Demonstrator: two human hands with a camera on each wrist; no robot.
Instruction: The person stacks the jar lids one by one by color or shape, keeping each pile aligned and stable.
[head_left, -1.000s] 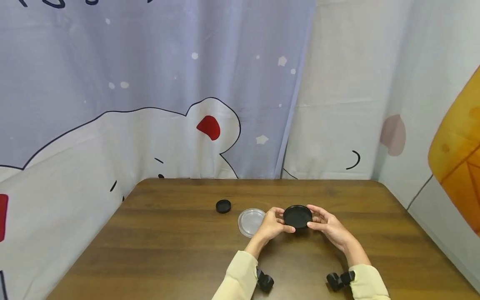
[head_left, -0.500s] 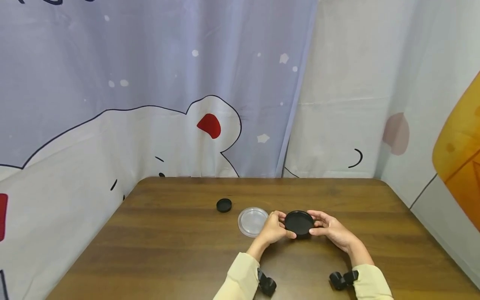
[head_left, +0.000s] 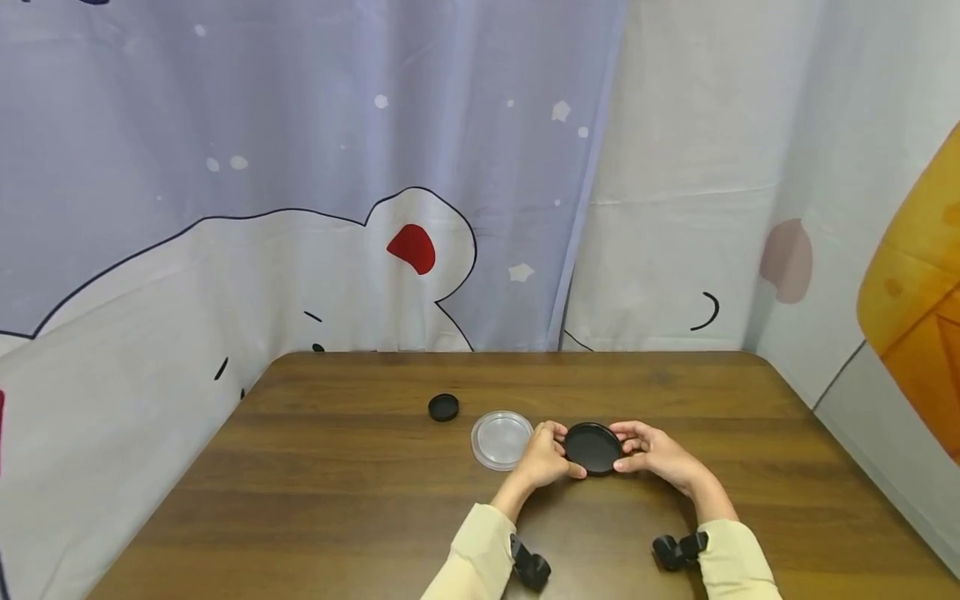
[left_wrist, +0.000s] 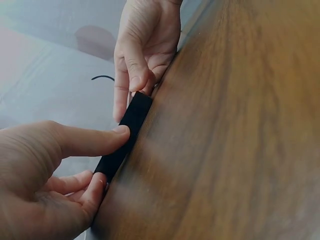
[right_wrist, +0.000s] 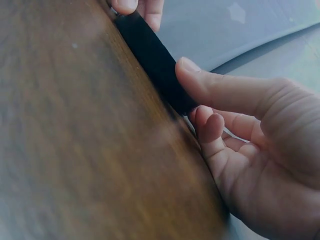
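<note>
A large black round lid, shallow with a raised rim, is at the table surface in the head view. My left hand holds its left side, thumb in front and fingers behind. From the right, my right hand grips the opposite side the same way. Side-on in the left wrist view, the black lid lies flat against the wood between both hands. The right wrist view has the right thumb on the wall of the black lid. Just left of my left hand lies a clear plastic round lid.
A small black round lid sits farther back and left on the brown wooden table. Printed curtains hang behind the table and along its sides. Each wrist carries a small black camera.
Both hands have lowered the large black lid from above the table down to its surface, slightly nearer to me. The clear lid and small black lid stay put; the head view shifts slightly.
</note>
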